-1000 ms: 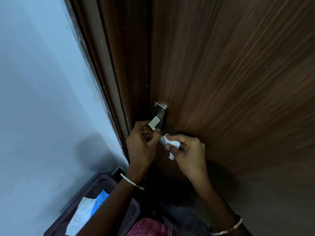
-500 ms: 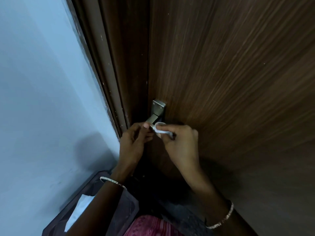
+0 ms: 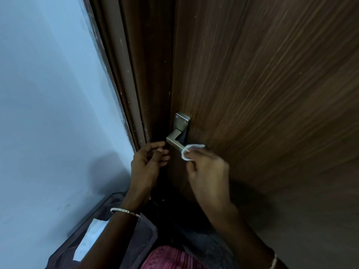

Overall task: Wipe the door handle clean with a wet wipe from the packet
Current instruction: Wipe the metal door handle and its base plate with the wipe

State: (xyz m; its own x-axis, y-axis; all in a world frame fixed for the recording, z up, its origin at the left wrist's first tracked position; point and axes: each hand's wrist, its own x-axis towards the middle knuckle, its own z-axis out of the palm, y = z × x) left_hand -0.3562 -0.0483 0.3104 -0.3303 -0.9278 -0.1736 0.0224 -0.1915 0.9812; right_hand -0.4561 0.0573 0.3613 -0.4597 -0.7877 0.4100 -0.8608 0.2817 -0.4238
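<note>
A square-edged silver lever door handle (image 3: 174,139) on a metal backplate (image 3: 182,121) sits on the brown wooden door (image 3: 262,94). My right hand (image 3: 207,169) grips a white wet wipe (image 3: 189,151) wrapped round the free end of the lever. My left hand (image 3: 148,162) hovers just left of the handle's bend, fingers loosely curled and holding nothing. The wipe packet, white and partly hidden by my left forearm, lies in a dark bin (image 3: 93,235) at the lower left.
A pale blue wall (image 3: 48,103) fills the left side, with the dark brown door frame (image 3: 126,84) between it and the door. The dark bin (image 3: 64,247) stands on the floor by the wall. Pink cloth (image 3: 167,257) shows at the bottom.
My left hand has let go of the lever and drawn back to the left. My right hand has slid the wipe along the lever to its free end.
</note>
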